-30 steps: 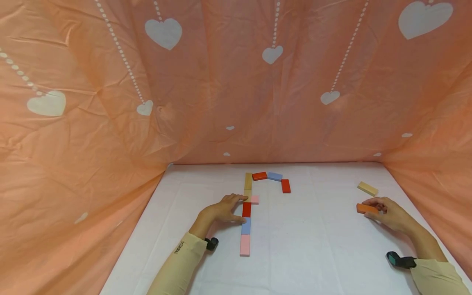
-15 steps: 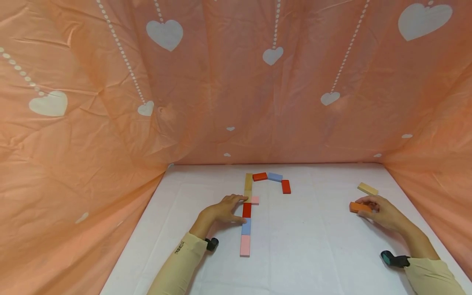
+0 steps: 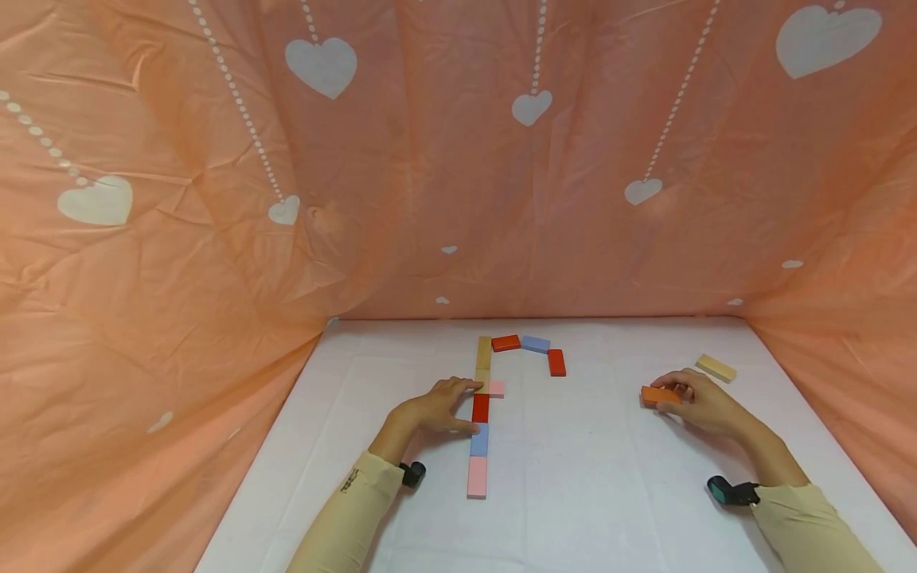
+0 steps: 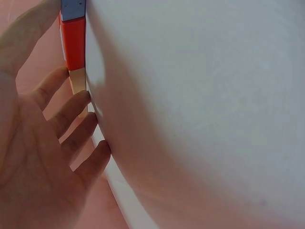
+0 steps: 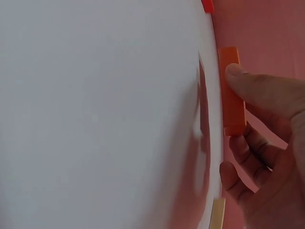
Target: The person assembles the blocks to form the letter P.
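My right hand [image 3: 705,406] pinches an orange wooden block [image 3: 650,396] between thumb and fingers; in the right wrist view the block [image 5: 232,102] hangs above the white surface, its shadow beside it. My left hand [image 3: 433,406] rests at a column of flat blocks, its fingers spread. Its index fingertip touches a tan block [image 3: 483,375], and its thumb tip lies at a blue block [image 3: 479,444]. Between them lies a red block [image 3: 480,409]. A tan block [image 3: 484,352] tops the column and a pink block [image 3: 477,479] ends it. Right of the column sits a small pink piece [image 3: 497,390].
From the column's top, a red block [image 3: 505,343], a blue block [image 3: 535,344] and another red block [image 3: 556,363] curve rightward. One loose tan block [image 3: 716,368] lies at the far right. An orange curtain [image 3: 530,199] with hearts surrounds the white table [image 3: 573,493].
My right hand has carried the orange block leftward, away from the loose tan block. The left hand and the arranged blocks stay where they were.
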### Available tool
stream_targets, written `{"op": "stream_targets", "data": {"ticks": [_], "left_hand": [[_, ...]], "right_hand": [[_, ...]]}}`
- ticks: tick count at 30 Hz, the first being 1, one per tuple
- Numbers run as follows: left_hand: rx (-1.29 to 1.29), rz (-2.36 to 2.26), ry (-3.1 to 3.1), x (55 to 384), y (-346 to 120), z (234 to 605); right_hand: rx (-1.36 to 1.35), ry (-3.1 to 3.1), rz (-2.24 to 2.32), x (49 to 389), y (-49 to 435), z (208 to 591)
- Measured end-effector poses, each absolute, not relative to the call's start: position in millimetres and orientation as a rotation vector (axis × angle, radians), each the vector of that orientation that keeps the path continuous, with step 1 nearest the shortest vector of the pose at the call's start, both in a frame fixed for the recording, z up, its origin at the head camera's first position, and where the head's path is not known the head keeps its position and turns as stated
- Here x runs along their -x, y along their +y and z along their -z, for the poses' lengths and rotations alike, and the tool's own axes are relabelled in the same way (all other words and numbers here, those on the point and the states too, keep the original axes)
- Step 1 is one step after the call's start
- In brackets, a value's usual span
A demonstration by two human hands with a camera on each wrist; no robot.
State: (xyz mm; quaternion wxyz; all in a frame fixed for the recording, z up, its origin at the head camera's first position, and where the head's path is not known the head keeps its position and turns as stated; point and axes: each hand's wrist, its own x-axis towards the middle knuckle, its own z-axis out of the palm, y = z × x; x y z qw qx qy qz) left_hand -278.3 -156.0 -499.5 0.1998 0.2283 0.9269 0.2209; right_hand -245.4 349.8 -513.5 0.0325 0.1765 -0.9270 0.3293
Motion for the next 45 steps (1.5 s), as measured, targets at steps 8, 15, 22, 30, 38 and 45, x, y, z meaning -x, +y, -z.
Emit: {"op": "stream_targets", "data": {"ticks": [8,15,22,30,38,45], "left_hand": [[-0.675,-0.605,2.601,279,-155,500],[-0.673,-0.601,2.602,279,-155,498],[-0.674,-0.612,2.592,279,-156,499],[-0.682,-0.606,2.592,280,-156,499],[-0.676,-0.625,2.589,279,-155,499],[-0.673,-0.619,2.592,280,-155,498]], "right_hand": [[-0.655,-2.827,-1.052,257,319,512],[-0.687,-2.831,-1.082,265,292,511],[-0.703,-2.843,-1.119,273,265,508],[-0.771,-2.842,-1.131,278,234,506],[-0.828,-2.865,-1.094,284,204,509],[-0.815,-2.884,-1.065,290,181,508]]}}
